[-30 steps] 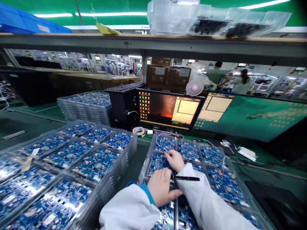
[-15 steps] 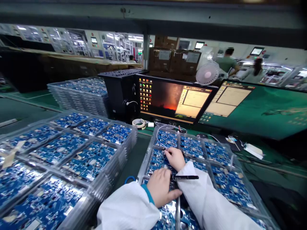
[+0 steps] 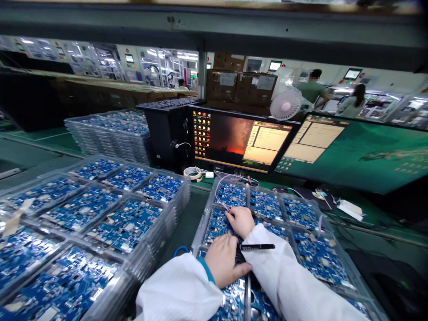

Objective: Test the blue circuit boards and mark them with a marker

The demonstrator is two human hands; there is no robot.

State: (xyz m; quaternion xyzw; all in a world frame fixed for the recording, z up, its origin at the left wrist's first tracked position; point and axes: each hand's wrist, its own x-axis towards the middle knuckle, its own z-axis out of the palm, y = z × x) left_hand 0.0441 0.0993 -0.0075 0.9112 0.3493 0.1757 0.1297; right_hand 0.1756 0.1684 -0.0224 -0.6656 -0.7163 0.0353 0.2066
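My right hand [image 3: 241,221] is closed in a pinch at the end of a thin white cable [image 3: 216,191], over a blue circuit board [image 3: 216,225] in the right-hand tray. Its fingertips hide the cable's end. Just nearer to me, my left hand [image 3: 223,261] rests low over the same tray, fingers curled and thumb stretched to the right. A black pen [image 3: 258,246] sticks out from the left fingers and crosses in front of my right sleeve. The clear plastic tray [image 3: 198,236] holds several blue boards in separate compartments.
A stack of clear trays with boards [image 3: 167,223] stands at left, another stack [image 3: 110,142] behind it. Ahead are a black computer case [image 3: 167,138], two monitors [image 3: 230,138] [image 3: 374,151], a tape roll [image 3: 193,174] and a small fan [image 3: 286,105]. A blue ring [image 3: 181,250] lies between the trays.
My right hand has shifted slightly left, still pinching at the cable end. My left hand and the pen stay almost in place. The view has moved a little.
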